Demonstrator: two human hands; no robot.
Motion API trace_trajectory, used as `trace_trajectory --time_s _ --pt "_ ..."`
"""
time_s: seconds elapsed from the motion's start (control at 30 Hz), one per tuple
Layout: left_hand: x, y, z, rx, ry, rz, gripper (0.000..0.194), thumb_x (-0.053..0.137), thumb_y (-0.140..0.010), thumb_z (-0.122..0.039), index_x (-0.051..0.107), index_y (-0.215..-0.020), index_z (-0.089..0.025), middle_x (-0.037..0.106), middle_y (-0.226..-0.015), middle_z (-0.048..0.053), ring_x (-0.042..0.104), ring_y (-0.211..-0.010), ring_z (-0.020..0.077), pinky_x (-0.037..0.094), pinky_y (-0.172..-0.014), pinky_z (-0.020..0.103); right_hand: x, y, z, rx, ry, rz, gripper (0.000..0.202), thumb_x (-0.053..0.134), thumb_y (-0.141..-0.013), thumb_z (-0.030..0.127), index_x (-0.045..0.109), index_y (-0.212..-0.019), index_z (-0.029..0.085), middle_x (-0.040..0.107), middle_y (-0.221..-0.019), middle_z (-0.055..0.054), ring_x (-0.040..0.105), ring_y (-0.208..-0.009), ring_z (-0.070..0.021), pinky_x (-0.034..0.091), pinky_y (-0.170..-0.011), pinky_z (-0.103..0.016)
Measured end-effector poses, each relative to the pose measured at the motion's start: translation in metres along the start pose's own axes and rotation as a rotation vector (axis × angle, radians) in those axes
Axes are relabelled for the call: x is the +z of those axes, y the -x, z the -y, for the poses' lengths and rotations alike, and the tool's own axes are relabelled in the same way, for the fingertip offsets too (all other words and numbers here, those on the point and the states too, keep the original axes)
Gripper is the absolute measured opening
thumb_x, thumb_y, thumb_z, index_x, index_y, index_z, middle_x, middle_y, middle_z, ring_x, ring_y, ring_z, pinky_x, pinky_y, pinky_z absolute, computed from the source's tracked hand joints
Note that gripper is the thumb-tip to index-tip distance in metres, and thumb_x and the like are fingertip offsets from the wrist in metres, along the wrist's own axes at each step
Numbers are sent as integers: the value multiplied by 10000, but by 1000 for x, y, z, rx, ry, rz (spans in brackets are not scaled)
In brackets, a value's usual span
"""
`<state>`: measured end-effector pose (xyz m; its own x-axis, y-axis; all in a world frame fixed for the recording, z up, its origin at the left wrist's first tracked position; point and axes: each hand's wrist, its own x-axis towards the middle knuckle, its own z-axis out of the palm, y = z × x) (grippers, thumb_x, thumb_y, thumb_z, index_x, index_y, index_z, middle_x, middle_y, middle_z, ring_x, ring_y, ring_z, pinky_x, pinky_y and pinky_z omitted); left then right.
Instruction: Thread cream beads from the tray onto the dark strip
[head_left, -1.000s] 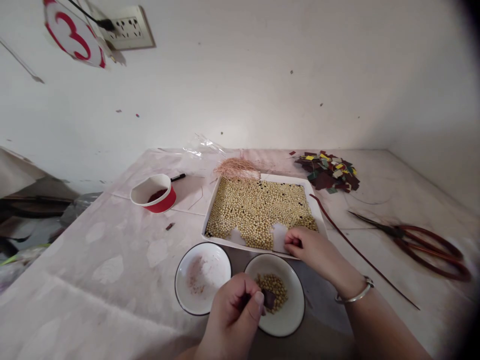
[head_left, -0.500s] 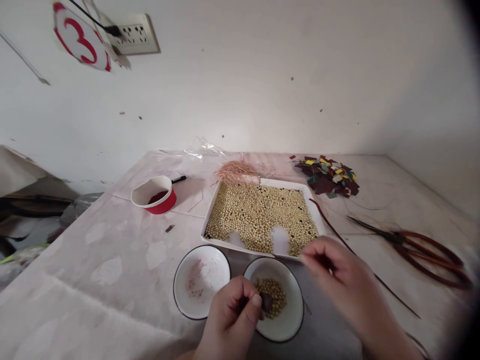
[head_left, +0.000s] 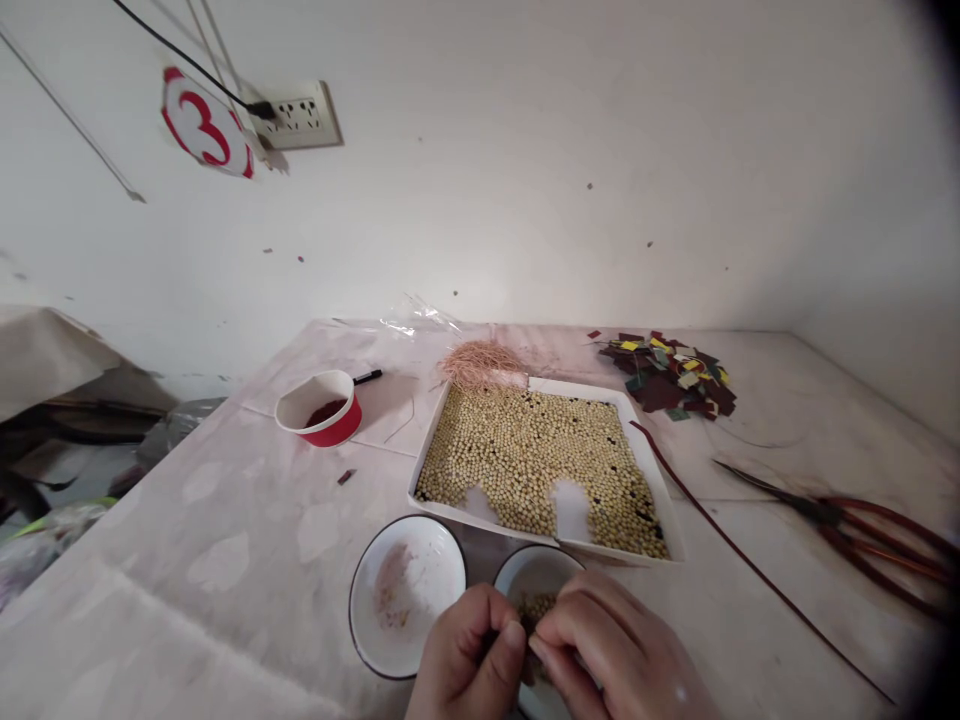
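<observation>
My left hand (head_left: pixel 474 655) is closed in a pinch in front of a white bowl with a dark rim (head_left: pixel 536 565). Between its fingertips sits a small dark brown piece (head_left: pixel 531 668), now mostly covered by fingers. My right hand (head_left: pixel 611 645) has its fingers pinched together against the left fingertips; whatever they hold is hidden. Small greenish-yellow beads (head_left: pixel 536 605) lie in the bowl under both hands. Left of it stands another white bowl (head_left: pixel 420 590) with pinkish crumbs. Behind the bowls, a white tray (head_left: pixel 675 530) holds many pale round beads with some dark ones among them.
Scissors (head_left: pixel 829 515) lie at the right beside a dark red strip (head_left: pixel 750 565). Coloured scraps (head_left: pixel 667 375) are heaped at the back right. A tangle of pinkish threads (head_left: pixel 480 362) touches the tray's back edge. A red-and-white tub (head_left: pixel 337 425) and a black marker (head_left: pixel 367 377) are at the left.
My right hand has moved left and down from beside the tray to meet the left hand's fingertips. My left hand keeps its pinch. The whole view has shifted slightly.
</observation>
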<state>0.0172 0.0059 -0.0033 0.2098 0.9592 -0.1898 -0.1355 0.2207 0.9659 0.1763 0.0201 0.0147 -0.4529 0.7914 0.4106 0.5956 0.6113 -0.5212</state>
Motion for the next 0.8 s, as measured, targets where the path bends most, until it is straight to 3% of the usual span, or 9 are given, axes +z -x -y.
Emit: trace_trajectory --time_s 0.37,0.67,0.8 --pt "2 0 1 -34 56 -29 396 599 -774 -530 458 -647 -182 410 -561 -50 307 -533 90 226 -514 247 -2 0 1 44 -61 94 152 530 -820 96 489 -809 242 600 -771 14 601 -697 -136 458 -560 -222" --pt "4 1 -6 -47 18 -30 413 575 -775 -562 471 -650 -183 432 -554 -45 306 -517 89 228 -508 244 -2 0 -3 64 -21 54 130 517 -832 119 483 -784 236 594 -731 6 594 -658 -144 435 -517 -228" --pt "4 1 -7 -17 48 -57 401 611 -758 -542 478 -641 -183 446 -566 -41 342 -547 96 273 -534 237 -1 1 -1 -3 -27 67 143 531 -813 109 484 -772 238 597 -724 9 600 -679 -142 424 -507 -215"
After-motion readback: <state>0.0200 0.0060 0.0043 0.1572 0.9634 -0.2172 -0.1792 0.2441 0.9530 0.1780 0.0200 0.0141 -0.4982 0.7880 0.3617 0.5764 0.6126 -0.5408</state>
